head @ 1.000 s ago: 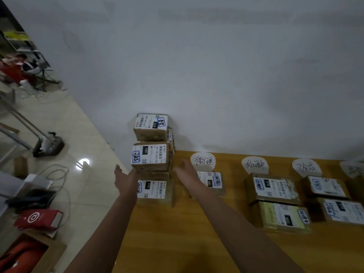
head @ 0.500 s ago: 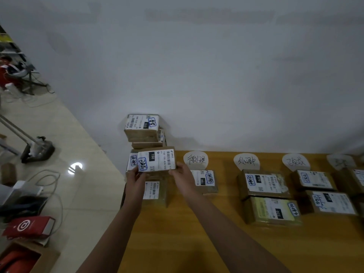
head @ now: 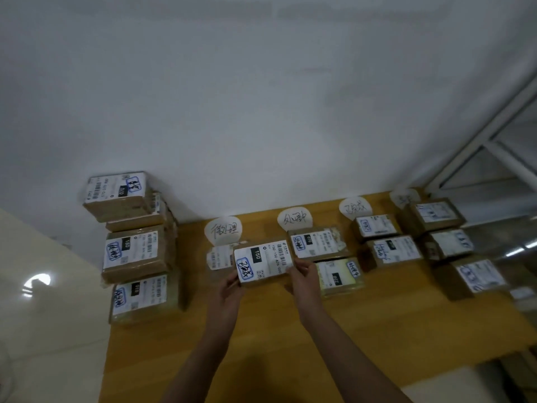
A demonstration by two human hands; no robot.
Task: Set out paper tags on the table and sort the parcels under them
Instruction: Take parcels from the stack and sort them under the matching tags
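Your left hand [head: 229, 289] and right hand [head: 303, 276] pinch one labelled parcel [head: 263, 263] above the desk [head: 261, 344], near the first tag [head: 223, 230].

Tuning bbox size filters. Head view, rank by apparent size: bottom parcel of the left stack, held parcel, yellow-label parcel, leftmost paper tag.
1. bottom parcel of the left stack
2. held parcel and yellow-label parcel: about alike; the held one may sit nearer the camera, so unranked
3. leftmost paper tag

Brown cardboard parcels [head: 136, 257] with white paper labels; smooth wooden table [head: 319, 330].
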